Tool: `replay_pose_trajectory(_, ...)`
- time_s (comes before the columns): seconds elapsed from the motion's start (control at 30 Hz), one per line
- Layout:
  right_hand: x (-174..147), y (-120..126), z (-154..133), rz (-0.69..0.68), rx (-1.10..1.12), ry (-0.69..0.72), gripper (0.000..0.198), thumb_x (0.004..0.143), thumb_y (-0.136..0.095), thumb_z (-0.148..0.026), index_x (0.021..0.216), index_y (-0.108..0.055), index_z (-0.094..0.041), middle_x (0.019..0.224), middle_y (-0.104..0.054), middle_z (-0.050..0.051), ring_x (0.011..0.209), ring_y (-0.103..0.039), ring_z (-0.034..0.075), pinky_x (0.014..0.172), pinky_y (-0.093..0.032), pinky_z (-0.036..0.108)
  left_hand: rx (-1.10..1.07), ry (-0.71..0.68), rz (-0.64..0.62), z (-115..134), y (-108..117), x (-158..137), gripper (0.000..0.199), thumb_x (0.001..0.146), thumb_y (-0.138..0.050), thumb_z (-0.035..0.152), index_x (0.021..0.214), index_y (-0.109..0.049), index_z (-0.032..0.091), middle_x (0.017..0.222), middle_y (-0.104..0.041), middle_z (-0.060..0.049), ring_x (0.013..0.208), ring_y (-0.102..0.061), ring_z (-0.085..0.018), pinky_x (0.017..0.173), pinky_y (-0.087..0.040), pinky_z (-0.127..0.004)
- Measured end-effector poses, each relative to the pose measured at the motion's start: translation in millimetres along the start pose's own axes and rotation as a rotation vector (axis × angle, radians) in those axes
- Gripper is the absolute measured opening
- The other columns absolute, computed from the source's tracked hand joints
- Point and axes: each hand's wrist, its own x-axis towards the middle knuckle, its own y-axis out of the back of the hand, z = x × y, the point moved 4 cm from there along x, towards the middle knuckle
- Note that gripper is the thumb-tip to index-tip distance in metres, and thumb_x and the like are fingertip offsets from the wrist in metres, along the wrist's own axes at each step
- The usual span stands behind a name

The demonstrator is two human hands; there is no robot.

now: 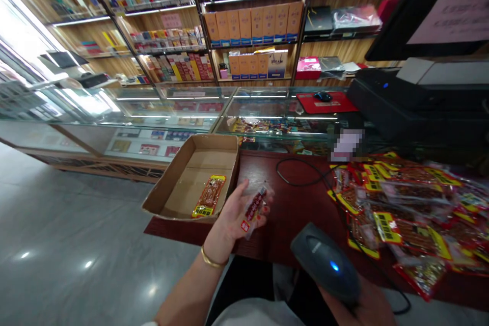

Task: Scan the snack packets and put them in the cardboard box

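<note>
My left hand (229,216), palm up, holds a small clear snack packet (255,206) with dark red contents and an orange-red label. The fingers curl around its far side. A dark grey barcode scanner (324,261) with a lit blue light is gripped in my right hand (361,303), whose fingers are partly hidden beneath it. To the left of my left hand stands an open cardboard box (179,165), with one red-and-yellow snack packet (210,195) lying on its bottom. On the right, a heap of similar snack packets (401,198) covers the table.
The dark red table (290,209) carries a looped black cable (296,183). Behind it runs a glass display counter (263,97), with a computer mouse (323,96) on a red mat. A black machine (424,107) and a monitor (439,10) stand at right. Shelves of boxes line the wall.
</note>
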Motion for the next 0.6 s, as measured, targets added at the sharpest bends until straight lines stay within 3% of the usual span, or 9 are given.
replay_pose_trajectory(0.07, -0.6, 1.4, -1.3, -0.019, 0.003, -0.034, 0.031, 0.084, -0.067, -0.048, 0.094, -0.083, -0.024, 0.091, -0.084, 0.009, 0.083, -0.082, 0.029, 0.081, -0.067, 0.032, -0.043, 0.056, -0.066, -14.8, 5.7, 6.2, 0.037, 0.086, -0.068, 0.028, 0.119, -0.07, 0.011, 0.113, -0.076, -0.016, 0.078, -0.072, -0.017, 0.057, -0.054, -0.02)
replay_pose_trajectory(0.17, -2.5, 1.3, 2.2, -0.057, 0.033, -0.112, 0.033, 0.085, -0.067, -0.047, 0.101, -0.082, -0.024, 0.098, -0.084, 0.009, 0.09, -0.082, 0.03, 0.082, -0.067, 0.032, 0.006, 0.071, -0.057, -27.1, 17.9, 9.1, 0.052, 0.078, -0.065, 0.01, 0.13, -0.066, 0.016, 0.131, -0.072, -0.016, 0.094, -0.078, -0.024, 0.06, -0.061, -0.024)
replay_pose_trajectory(0.33, -7.0, 0.1, 10.1, -0.113, 0.104, -0.176, 0.033, 0.082, -0.069, -0.044, 0.106, -0.081, -0.024, 0.105, -0.084, 0.007, 0.096, -0.081, 0.03, 0.082, -0.067, 0.032, 0.1, 0.089, -0.005, -32.4, 29.6, 10.0, 0.07, 0.072, -0.061, 0.006, 0.14, -0.06, 0.024, 0.139, -0.066, -0.014, 0.105, -0.077, -0.032, 0.061, -0.069, -0.033)
replay_pose_trajectory(0.6, -8.5, 9.2, 8.3, -0.103, 0.098, -0.193, 0.031, 0.083, -0.067, -0.047, 0.101, -0.082, -0.026, 0.103, -0.084, 0.007, 0.093, -0.082, 0.029, 0.081, -0.066, 0.03, 0.104, 0.136, -0.04, -36.2, 35.2, 12.4, 0.066, 0.067, -0.06, 0.01, 0.132, -0.064, 0.02, 0.135, -0.07, -0.016, 0.111, -0.076, -0.036, 0.063, -0.07, -0.036)
